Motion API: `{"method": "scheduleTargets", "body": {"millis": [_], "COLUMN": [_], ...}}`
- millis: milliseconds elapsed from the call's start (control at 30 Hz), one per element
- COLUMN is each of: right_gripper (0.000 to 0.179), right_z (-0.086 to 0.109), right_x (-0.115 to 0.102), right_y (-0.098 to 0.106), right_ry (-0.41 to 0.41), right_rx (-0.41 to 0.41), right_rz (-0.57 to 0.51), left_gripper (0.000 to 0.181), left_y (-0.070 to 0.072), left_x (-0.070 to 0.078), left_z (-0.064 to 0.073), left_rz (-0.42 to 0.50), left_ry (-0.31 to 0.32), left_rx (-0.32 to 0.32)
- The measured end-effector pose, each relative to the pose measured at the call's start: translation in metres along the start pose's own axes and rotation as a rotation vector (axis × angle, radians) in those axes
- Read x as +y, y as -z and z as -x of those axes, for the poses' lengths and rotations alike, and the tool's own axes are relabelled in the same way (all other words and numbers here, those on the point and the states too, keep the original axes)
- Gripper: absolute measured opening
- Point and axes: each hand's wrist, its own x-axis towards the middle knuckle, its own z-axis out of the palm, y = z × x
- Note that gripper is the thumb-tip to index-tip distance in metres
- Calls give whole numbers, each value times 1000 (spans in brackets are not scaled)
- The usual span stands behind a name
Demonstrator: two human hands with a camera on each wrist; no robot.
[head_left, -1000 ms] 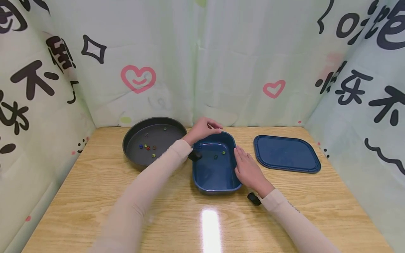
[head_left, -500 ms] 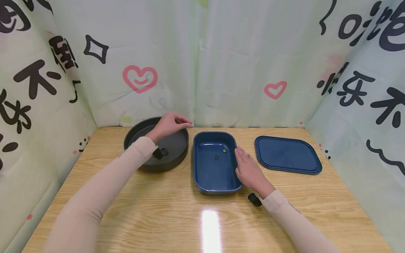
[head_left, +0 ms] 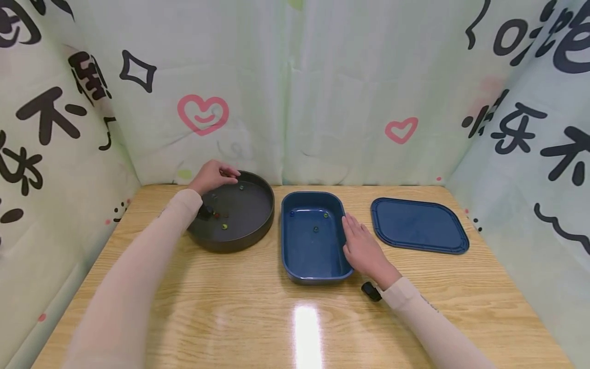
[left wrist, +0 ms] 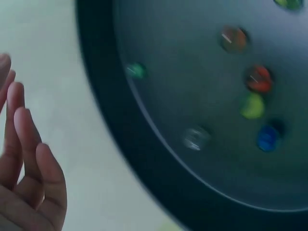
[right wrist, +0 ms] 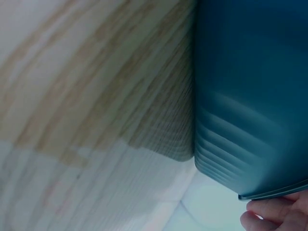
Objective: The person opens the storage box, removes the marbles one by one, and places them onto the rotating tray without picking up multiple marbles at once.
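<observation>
My left hand (head_left: pixel 214 175) is over the back-left rim of a round dark pan (head_left: pixel 249 237), its fingers loosely bent and nothing visible between them. In the left wrist view the fingers (left wrist: pixel 52 168) lie beside the pan's wall. Several glass marbles lie spread on the pan's floor, among them a blue marble (left wrist: pixel 268 138), a yellow one (left wrist: pixel 252 105) and a green one (left wrist: pixel 136 70). My right hand (head_left: pixel 366 251) rests with straight fingers along the right rim of a deep blue rectangular container (head_left: pixel 318 261). Three marbles sit inside it, one of them yellow-green (head_left: pixel 325 215).
A flat blue lid (head_left: pixel 419 225) lies on the wooden table (head_left: pixel 239 307), right of the container. Printed curtains (head_left: pixel 336 92) stand at the back and both sides, close behind the pan. A narrow strip of table separates pan and container.
My left hand has moved left, from over the blue container across to the pan's far-left rim. The yellow-green marble has shifted slightly toward the back. My right hand has stayed put.
</observation>
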Motion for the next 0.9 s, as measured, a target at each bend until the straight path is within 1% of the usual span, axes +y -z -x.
{"method": "scheduleTargets", "body": {"millis": [100,267,400,567,667,767,900], "right_gripper": [58,58,58,58,58,58,59], "right_z": [0,1,2,1,1,1,1], "right_x": [-1,-1,0,1,1,2,2], "right_y": [0,0,0,0,-1,0,0], "right_ry": [1,-5,-10,-12,-11,-11,-9], "right_rx": [-1,-5,-8,-5,-4,-8,-9], "right_rz": [-12,-17,-14,-11,-7,-8,-13], "left_gripper": [27,26,24,19,18,17,17], "left_y": [-1,-6,-9,-12,-15,-17,-20], "left_x": [-16,-33,-38,-44,-50,-54,-57], "left_z": [1,3,5,6,3,1,0], "left_rz": [-29,-80,-101,-133,-158,-176,-185], "left_ry": [22,30,25,44,51,64,66], "left_rx": [-43,-133,-198,-286,-313,-327,-339]}}
